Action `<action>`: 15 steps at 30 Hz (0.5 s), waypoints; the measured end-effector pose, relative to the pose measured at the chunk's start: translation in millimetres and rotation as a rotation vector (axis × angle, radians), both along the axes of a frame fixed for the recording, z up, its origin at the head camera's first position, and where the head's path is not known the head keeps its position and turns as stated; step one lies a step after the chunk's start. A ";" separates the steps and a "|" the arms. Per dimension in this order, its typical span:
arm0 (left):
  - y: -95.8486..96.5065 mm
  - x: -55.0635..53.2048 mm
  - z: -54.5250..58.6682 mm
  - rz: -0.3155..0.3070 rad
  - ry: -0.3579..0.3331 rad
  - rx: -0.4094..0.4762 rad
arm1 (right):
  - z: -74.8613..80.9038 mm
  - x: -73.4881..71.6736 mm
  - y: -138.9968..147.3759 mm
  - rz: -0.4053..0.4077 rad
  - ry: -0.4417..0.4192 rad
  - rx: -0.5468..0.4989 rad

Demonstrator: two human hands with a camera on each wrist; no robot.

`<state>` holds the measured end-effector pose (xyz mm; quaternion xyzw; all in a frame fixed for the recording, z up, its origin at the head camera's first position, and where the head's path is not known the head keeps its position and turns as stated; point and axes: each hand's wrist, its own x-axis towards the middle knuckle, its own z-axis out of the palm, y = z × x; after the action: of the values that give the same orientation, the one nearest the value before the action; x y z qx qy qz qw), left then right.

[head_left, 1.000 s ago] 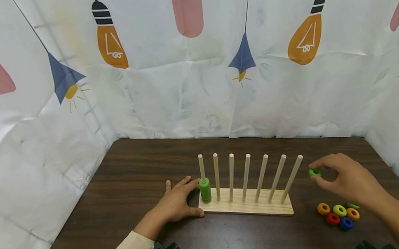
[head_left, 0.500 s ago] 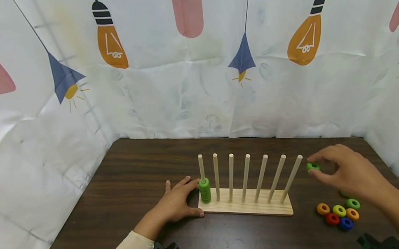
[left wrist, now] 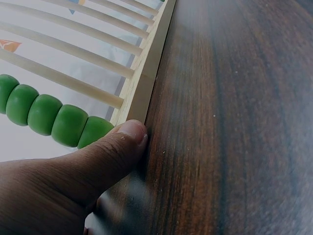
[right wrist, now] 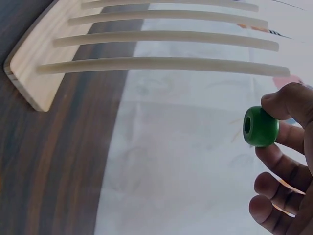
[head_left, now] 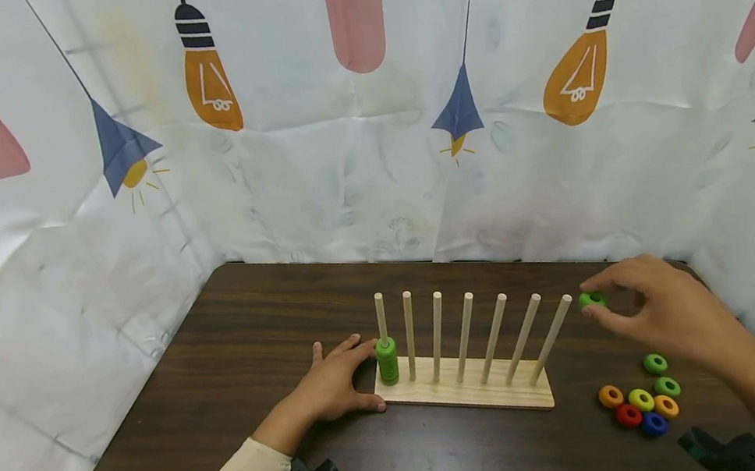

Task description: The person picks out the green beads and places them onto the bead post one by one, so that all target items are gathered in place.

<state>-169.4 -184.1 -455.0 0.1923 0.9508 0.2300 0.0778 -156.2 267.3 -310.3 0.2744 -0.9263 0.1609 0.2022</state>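
Observation:
My left hand [head_left: 332,382] grips the left end of a wooden peg board [head_left: 467,385], thumb on the front edge and fingers toward the back. In the left wrist view the thumb [left wrist: 122,142] lies against the base beside a row of green beads [left wrist: 44,113]. That green stack [head_left: 387,361] sits on the leftmost peg; the other pegs are bare. To the right of the rightmost peg [head_left: 553,338], near its top, my right hand [head_left: 662,306] pinches a green bead [right wrist: 260,126] between thumb and fingers. The bead's hole shows in the right wrist view, facing the pegs.
Loose beads lie at the right on the dark wooden table [head_left: 490,457]: two green beads [head_left: 655,364], two orange beads [head_left: 610,396], a yellow bead [head_left: 641,400], a red bead [head_left: 629,416] and a blue bead [head_left: 654,424]. A printed white curtain [head_left: 341,169] hangs behind the table.
My right hand has risen with the green bead to near the height of the rightmost peg's top, uncovering green beads on the table. My left hand and the peg board have stayed put.

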 end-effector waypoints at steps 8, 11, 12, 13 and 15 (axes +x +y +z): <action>0.1 -0.5 -0.7 -0.002 0.002 -0.001 | 9.2 -2.4 -3.9 0.041 0.044 -0.010; 0.1 -0.5 -0.7 -0.003 0.003 -0.002 | 12.1 -3.4 -5.5 0.057 0.061 -0.005; 0.1 -0.5 -0.7 -0.004 0.003 -0.001 | 13.3 -3.6 -6.2 0.064 0.065 -0.007; 0.1 -0.4 -0.7 -0.004 0.004 0.000 | 14.4 -3.7 -6.7 0.066 0.069 -0.010; 0.1 -0.3 -0.7 -0.004 0.005 0.001 | 16.9 -3.7 -8.2 0.072 0.076 -0.015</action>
<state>-169.8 -184.0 -455.6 0.1948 0.9505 0.2297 0.0760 -159.9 259.0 -293.4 0.3118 -0.9063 0.1647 0.2332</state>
